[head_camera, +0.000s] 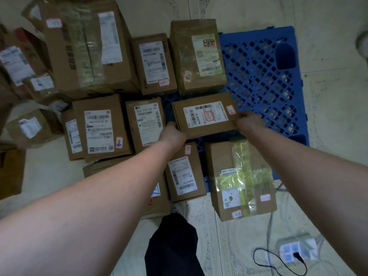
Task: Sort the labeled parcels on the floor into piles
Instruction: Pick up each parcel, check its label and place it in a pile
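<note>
A flat brown cardboard parcel [205, 115] with a white shipping label and a red-outlined sticker hangs above the blue plastic pallet [260, 76]. My left hand [172, 132] grips its left edge and my right hand [249, 122] grips its right edge. Around it lie several labeled cardboard parcels: two at the pallet's far side [154, 62] [198, 55], two at the near side [184, 172] [240, 180], and others to the left [103, 128] [146, 124].
A big taped carton [85, 44] and a heap of smaller parcels [29, 124] fill the left. A white power strip [298, 251] with a black cable lies on the pale floor at the lower right. My dark trouser leg [175, 246] is below.
</note>
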Demonstrator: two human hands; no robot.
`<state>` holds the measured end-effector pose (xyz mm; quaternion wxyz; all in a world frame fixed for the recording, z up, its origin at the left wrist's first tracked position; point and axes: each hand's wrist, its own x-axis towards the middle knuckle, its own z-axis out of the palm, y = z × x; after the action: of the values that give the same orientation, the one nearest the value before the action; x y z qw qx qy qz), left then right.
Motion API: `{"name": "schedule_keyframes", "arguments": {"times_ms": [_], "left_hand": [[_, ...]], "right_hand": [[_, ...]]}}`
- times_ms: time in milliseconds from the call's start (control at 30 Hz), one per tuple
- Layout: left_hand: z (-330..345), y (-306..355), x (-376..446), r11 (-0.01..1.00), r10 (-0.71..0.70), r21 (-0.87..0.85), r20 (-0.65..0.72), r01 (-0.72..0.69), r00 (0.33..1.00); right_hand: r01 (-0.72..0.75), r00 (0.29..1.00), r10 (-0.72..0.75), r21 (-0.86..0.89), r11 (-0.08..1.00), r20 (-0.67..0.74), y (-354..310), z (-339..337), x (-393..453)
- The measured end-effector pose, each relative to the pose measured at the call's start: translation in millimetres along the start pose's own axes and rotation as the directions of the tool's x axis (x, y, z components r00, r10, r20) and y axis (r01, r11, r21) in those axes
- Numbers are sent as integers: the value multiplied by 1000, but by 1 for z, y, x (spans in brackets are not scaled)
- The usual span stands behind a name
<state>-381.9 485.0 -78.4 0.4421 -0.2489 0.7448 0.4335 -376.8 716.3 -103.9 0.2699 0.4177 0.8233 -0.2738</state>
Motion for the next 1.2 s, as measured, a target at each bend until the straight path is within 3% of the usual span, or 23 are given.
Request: {"name": "schedule_keyframes", "arguments": {"times_ms": [133,300,500,567,667,767,867,967,1033,1133,1200], "left_hand": [[4,-8,3,996,-73,-49,14,74,997],[9,-6,-2,984,-125,-130,-20,121,992],[3,6,-5,946,190,283,-91,-158,978],[-6,6,-6,843,362,476,-155,-251,919],[-22,-2,-2,694,476,693,-241,-194,846],[-32,-15,3,613,466,781,-237,-118,853],[-34,-25,7,588,451,797,-180,-139,874],[-30,-30,2,535,450,834,-144,-136,881],[-22,-32,-7,493,503,850,-104,-186,858],[-1,-31,-21,635,475,689,8,-349,880],[18,-28,-25,792,309,523,102,-315,946]], "right_hand": [[-265,963,210,474,840,167,6,7,5],[-267,960,183,497,826,211,12,-1,14],[-219,976,186,547,808,116,3,18,18],[-253,967,223,614,748,126,8,31,16],[-236,966,246,676,698,84,13,49,14],[-192,976,213,597,779,36,11,55,18],[-15,999,7,256,967,33,7,53,21],[115,988,-118,43,992,94,5,47,10],[125,992,-126,-117,985,1,13,37,1],[-26,968,-49,-290,957,-246,42,16,-19],[-212,929,111,-260,942,-354,69,6,-31]]}}
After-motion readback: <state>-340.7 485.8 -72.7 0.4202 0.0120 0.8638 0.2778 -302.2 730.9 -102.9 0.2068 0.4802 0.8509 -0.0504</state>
